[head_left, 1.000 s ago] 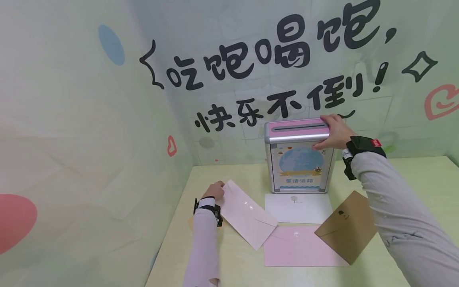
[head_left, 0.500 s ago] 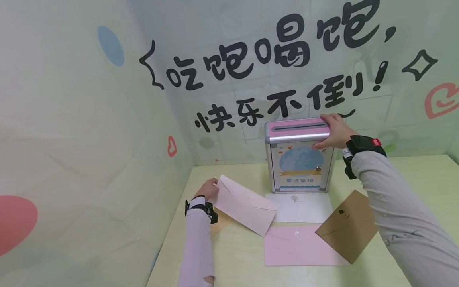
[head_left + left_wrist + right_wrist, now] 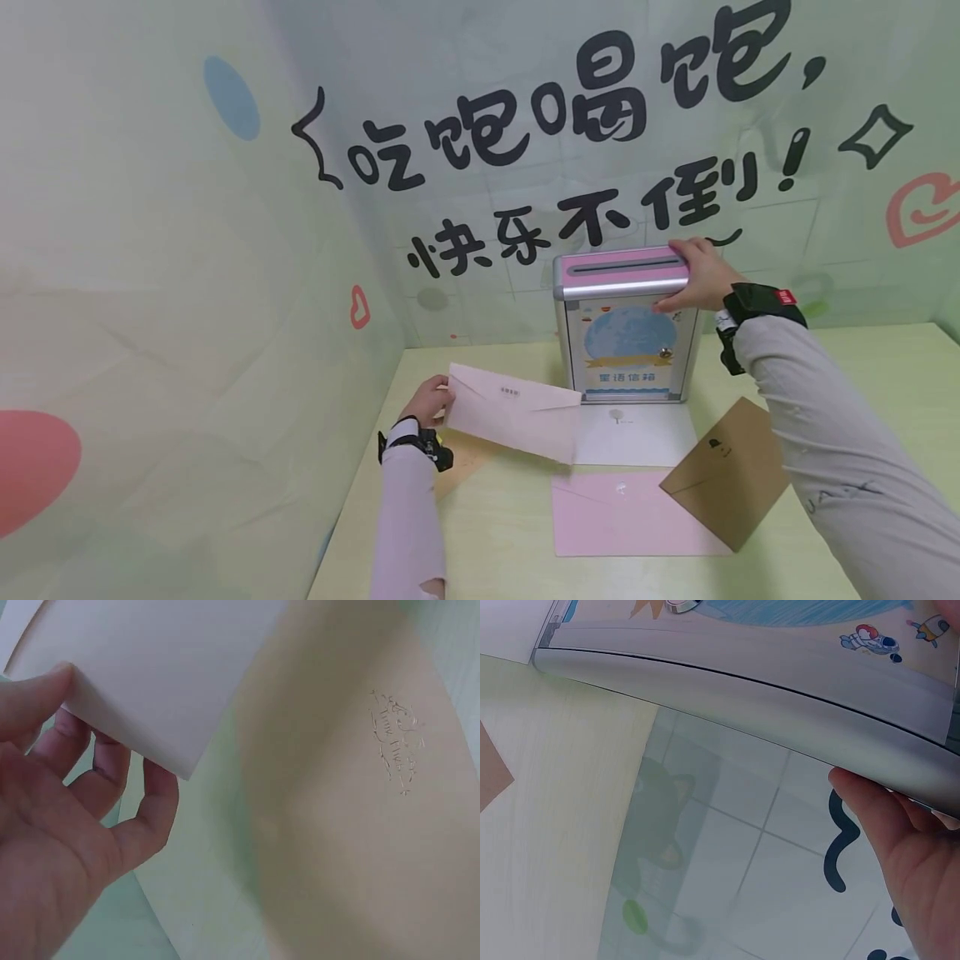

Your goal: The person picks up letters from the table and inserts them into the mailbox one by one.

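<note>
My left hand point(image 3: 427, 402) pinches a pale pink envelope point(image 3: 517, 412) by its left end, thumb on top and fingers beneath in the left wrist view. The envelope is tilted up off the table, its flap side with small dark print toward the head camera. Its right end overlaps the letter box point(image 3: 572, 350) and a white envelope point(image 3: 645, 442). With the right hand point(image 3: 705, 273) I grip the box's top right corner, thumb on the front. A slot point(image 3: 626, 265) runs along the pink lid. Below the left hand lies a peach envelope point(image 3: 360, 825) with gold lettering.
A pink envelope point(image 3: 630, 521) lies in front of the white one. The brown envelope point(image 3: 727, 475) rests partly over it, its right end behind the right sleeve. The light wooden table point(image 3: 862, 367) meets a printed back wall point(image 3: 487, 308) and a left wall.
My left hand has moved left and lifted the pale pink envelope, turning it from steeply slanted to nearly level and uncovering the peach envelope. The right hand stays on the letter box.
</note>
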The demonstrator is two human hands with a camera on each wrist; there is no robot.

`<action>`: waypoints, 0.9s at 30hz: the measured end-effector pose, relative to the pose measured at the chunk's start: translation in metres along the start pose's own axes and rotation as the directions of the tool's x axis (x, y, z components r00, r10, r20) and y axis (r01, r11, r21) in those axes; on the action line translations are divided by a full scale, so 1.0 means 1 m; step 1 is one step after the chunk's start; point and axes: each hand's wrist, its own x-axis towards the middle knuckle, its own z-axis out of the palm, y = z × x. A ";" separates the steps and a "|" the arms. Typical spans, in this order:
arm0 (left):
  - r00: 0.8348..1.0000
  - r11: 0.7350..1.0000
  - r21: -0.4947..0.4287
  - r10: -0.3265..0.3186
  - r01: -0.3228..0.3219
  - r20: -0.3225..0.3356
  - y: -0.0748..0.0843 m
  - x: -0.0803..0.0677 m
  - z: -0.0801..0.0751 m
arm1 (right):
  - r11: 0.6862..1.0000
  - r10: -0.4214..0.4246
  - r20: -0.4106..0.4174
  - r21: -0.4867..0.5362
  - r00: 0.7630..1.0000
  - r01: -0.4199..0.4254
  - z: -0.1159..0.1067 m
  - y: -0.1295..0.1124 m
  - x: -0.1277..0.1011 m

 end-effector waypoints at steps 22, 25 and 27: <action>0.997 0.927 -0.367 0.073 -0.082 -0.037 0.000 0.004 -0.003 | 1.000 -0.003 0.014 0.003 1.000 0.003 -0.002 -0.006 -0.003; 0.996 0.918 -0.386 0.080 -0.087 -0.034 0.002 0.003 -0.002 | 1.000 -0.005 0.015 0.008 1.000 0.005 -0.002 -0.006 -0.003; 0.996 0.911 -0.402 0.081 -0.088 -0.033 0.003 0.002 -0.001 | 1.000 -0.007 0.016 0.005 1.000 0.007 -0.002 -0.005 -0.003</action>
